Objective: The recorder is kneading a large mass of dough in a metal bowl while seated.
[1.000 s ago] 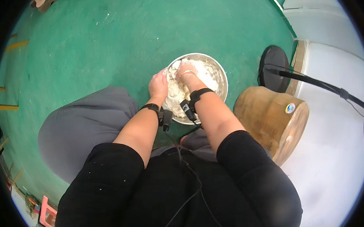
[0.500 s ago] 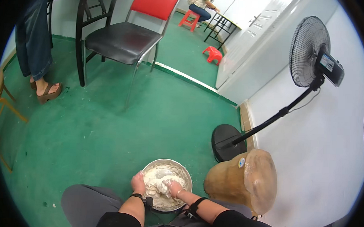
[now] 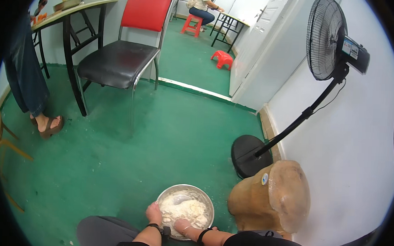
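A round metal bowl point(image 3: 210, 203) stands on the floor between my knees, with pale, floury, lumpy dough point(image 3: 189, 209) inside. My left hand point(image 3: 154, 212) is closed on the bowl's left rim. At the near side of the bowl, my right hand point(image 3: 183, 226) presses into the dough with its fingers curled down; their tips are hidden. Flour or dough sticks to its skin. Dark bands circle both wrists.
To the right of the bowl is a brown barrel-like stool point(image 3: 250, 200), with a black standing fan point(image 3: 248, 156) behind it. A black-seated chair point(image 3: 114, 62) and a table point(image 3: 74, 7) stand ahead left, near a standing person point(image 3: 27, 80). Another person sits beyond the doorway.
My right hand has moved down toward the near side of the bowl, away from the middle of the dough. My left hand stays at the rim. The whole view has shifted slightly.
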The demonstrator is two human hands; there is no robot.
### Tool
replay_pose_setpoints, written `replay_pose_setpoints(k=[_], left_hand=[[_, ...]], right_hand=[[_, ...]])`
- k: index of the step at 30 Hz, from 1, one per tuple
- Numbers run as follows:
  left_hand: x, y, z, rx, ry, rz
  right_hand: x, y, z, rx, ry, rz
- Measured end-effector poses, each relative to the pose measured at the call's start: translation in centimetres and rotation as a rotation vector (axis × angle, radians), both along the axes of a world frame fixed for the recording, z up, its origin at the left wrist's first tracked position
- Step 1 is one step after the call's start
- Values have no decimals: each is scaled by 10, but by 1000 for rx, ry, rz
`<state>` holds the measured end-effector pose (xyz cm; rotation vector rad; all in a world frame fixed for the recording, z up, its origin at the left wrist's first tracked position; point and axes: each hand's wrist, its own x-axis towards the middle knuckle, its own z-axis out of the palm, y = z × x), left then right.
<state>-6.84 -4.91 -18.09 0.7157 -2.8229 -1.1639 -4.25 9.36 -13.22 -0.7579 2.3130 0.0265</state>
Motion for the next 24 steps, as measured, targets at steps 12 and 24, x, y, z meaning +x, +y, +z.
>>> replay_pose_setpoints(k=[12, 24], left_hand=[[3, -3, -6, 78, -12, -58], [4, -8, 0, 105, -86, -52]], right_hand=[[-20, -5, -34, 5, 80, -81], [-41, 44, 33, -31, 154, -279]])
